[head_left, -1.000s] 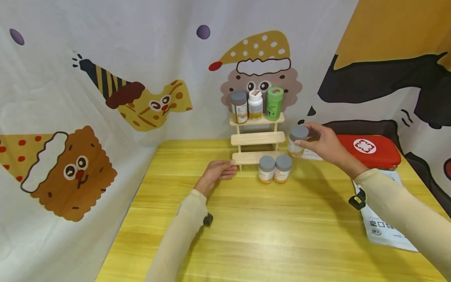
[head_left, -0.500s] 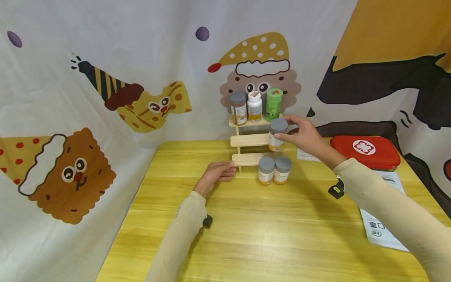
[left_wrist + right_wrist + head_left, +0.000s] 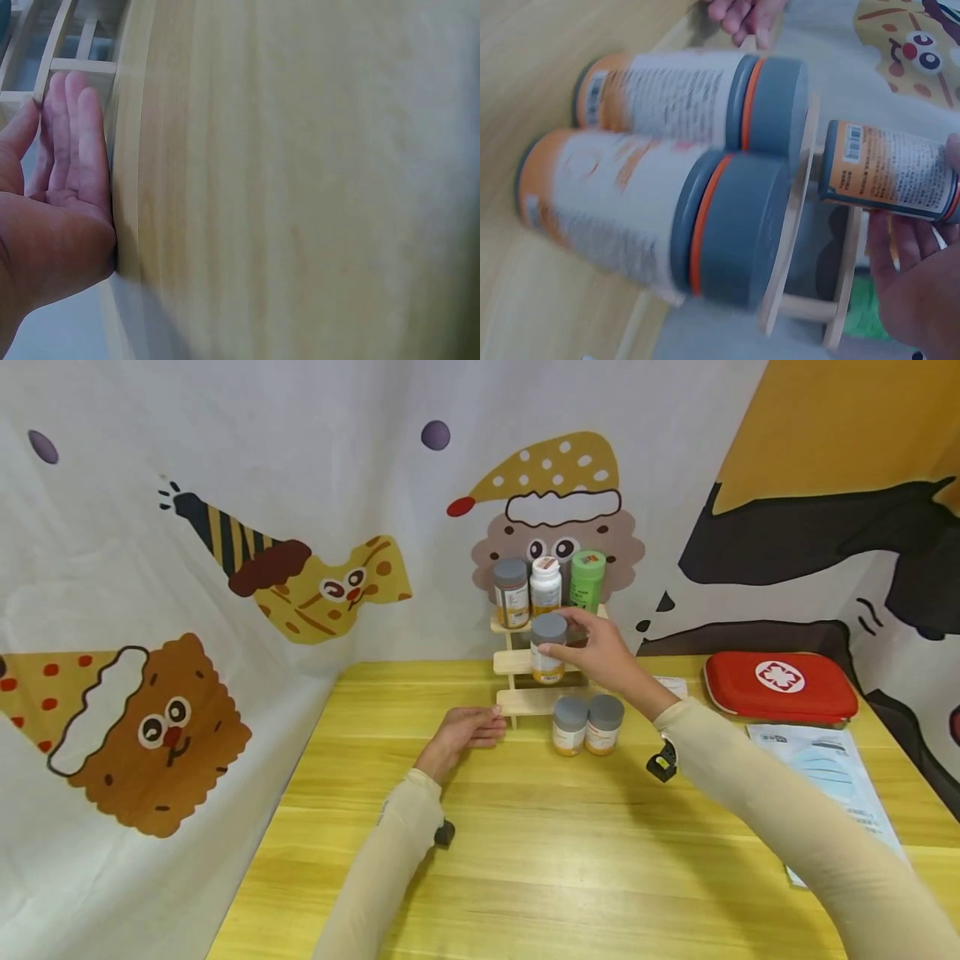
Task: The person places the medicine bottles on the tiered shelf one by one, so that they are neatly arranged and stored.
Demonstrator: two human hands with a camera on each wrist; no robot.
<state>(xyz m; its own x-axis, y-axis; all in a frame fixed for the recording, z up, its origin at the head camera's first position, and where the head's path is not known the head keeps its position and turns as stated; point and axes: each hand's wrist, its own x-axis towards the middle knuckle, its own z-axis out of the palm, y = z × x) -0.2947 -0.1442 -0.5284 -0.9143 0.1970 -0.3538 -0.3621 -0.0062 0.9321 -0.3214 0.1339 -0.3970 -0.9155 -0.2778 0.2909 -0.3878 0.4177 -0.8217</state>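
My right hand [image 3: 600,652] grips a grey-lidded bottle [image 3: 549,652] with an orange-and-white label, held upright in front of the small wooden tiered rack [image 3: 517,700]. In the right wrist view the held bottle [image 3: 892,169] appears by the middle step; whether it touches that step I cannot tell. My left hand [image 3: 468,731] lies at the left end of the bottom step, its fingers nearly straight in the left wrist view [image 3: 71,150] and the thumb tip touching the rack. Two matching bottles, one left [image 3: 570,727] and one right [image 3: 603,725], stand together on the table before the rack.
The top step bears a grey-lidded bottle [image 3: 512,593], a white bottle [image 3: 546,585] and a green bottle [image 3: 587,581]. At right lie a red first-aid case [image 3: 780,687] and a printed packet [image 3: 817,768] on the wooden table [image 3: 525,860]. A patterned cloth [image 3: 360,477] hangs behind.
My right hand has carried the bottle leftward from the rack's right side to the front of the middle step. The left hand stays at the bottom step's left end.
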